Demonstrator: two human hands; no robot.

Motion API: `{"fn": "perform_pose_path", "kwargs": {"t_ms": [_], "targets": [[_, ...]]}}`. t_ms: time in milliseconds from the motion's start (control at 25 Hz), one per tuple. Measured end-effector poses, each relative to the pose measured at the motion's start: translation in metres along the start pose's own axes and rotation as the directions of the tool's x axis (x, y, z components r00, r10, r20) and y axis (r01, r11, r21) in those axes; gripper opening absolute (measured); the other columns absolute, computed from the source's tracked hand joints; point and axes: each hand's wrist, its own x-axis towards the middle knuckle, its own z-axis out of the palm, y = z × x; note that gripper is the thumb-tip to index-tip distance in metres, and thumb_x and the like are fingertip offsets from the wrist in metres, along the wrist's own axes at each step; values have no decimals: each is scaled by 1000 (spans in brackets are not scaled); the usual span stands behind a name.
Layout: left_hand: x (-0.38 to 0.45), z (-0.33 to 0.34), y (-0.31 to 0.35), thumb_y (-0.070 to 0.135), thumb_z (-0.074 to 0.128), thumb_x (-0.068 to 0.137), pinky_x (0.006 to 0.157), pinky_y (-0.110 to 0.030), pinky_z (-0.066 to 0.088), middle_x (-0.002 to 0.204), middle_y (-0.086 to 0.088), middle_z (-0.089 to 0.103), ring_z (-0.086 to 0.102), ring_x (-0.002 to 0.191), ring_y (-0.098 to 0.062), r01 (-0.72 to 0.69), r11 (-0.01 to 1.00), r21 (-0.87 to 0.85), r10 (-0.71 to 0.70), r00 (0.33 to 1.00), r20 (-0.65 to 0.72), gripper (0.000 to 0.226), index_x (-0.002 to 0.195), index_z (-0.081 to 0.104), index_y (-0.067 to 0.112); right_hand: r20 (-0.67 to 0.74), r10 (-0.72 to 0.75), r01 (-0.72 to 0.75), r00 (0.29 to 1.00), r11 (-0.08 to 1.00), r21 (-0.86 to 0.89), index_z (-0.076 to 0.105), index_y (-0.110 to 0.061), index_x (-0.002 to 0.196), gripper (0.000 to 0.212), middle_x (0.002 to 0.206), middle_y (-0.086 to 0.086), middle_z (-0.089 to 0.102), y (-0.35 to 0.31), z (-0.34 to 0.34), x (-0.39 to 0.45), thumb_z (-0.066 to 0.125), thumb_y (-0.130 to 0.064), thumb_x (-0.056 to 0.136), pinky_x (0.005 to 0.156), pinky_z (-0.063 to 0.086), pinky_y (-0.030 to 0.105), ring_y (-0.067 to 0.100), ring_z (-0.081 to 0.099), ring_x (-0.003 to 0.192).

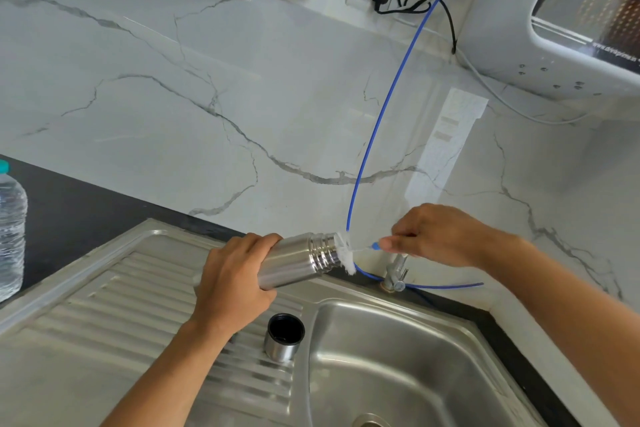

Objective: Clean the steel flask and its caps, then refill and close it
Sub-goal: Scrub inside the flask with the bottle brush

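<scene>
My left hand [232, 282] grips the steel flask [301, 260] around its body and holds it nearly level above the drainboard, mouth pointing right. At the mouth sits the white bristle head of a bottle brush [346, 253]. My right hand [433, 236] pinches the brush's thin handle with a blue tip, just right of the flask. A steel cap [284, 340] with a dark inside stands open side up on the drainboard, next to the basin. Any other cap is out of sight.
The steel sink [408, 367] lies at lower right with a small tap [394, 274] behind it. A blue tube [381, 114] curves down the marble wall to the tap. A plastic water bottle [10, 232] stands at far left. A white appliance [571, 17] hangs at upper right.
</scene>
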Motion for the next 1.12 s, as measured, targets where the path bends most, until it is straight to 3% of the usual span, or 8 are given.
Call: {"fn": "perform_pose_path", "kwargs": {"t_ms": [80,200,320,400,560,680,800,1120], "targets": [[-3,3,6,18,91,41,69,-37,49,102,7,67,65,86,-21,-37,999,2,37,999,5,89,125,61,24,180,18,-56,983,976,211,49,-15,61,61,59,4,43,0,-3,6,50,-63,97,72,38,33,17,38,58],[-4,4,10,15,90,41,71,-35,47,101,8,66,63,85,-20,-88,996,15,88,996,6,88,123,62,24,215,13,-61,977,974,218,57,-10,62,61,58,6,45,-23,11,17,51,-58,99,73,40,34,18,40,56],[-2,2,6,17,92,40,71,-36,48,101,7,67,65,84,-21,-20,1000,22,20,1000,9,90,125,61,24,-94,56,-64,994,995,-78,70,-17,81,62,76,-3,63,-42,15,16,43,-71,96,78,49,36,18,61,75],[-2,2,6,17,92,44,70,-37,50,100,7,66,64,84,-20,34,999,-22,-34,999,3,88,125,60,24,-425,-180,-9,887,914,-405,71,-28,89,52,84,-9,65,-37,18,14,45,-73,93,73,48,36,20,63,79],[0,-2,4,16,90,45,70,-37,51,100,7,66,64,85,-20,42,997,-60,-44,998,-34,84,123,62,23,-441,-490,162,752,786,-597,62,-21,71,45,63,-6,51,-31,27,19,45,-53,98,49,28,28,22,51,50],[1,-5,0,19,90,44,72,-38,53,102,7,67,65,87,-21,-14,1000,-13,13,999,-35,85,124,63,22,-348,-426,215,835,835,-506,55,-23,72,57,62,-6,52,-16,17,11,26,-63,100,53,29,28,22,49,54],[3,-6,-1,19,90,45,73,-40,53,102,5,68,65,88,-22,5,1000,1,-5,999,-43,84,125,64,21,-177,-146,98,973,963,-253,56,-30,74,64,66,-7,57,7,-12,-8,14,-77,85,65,40,30,14,52,65],[3,-8,1,19,90,46,74,-41,53,104,6,67,64,89,-20,-54,997,-46,50,995,-88,82,123,64,21,-117,-208,158,971,928,-337,67,-31,103,42,82,-11,62,-15,-17,-12,33,-56,103,75,47,32,12,53,77]]}}
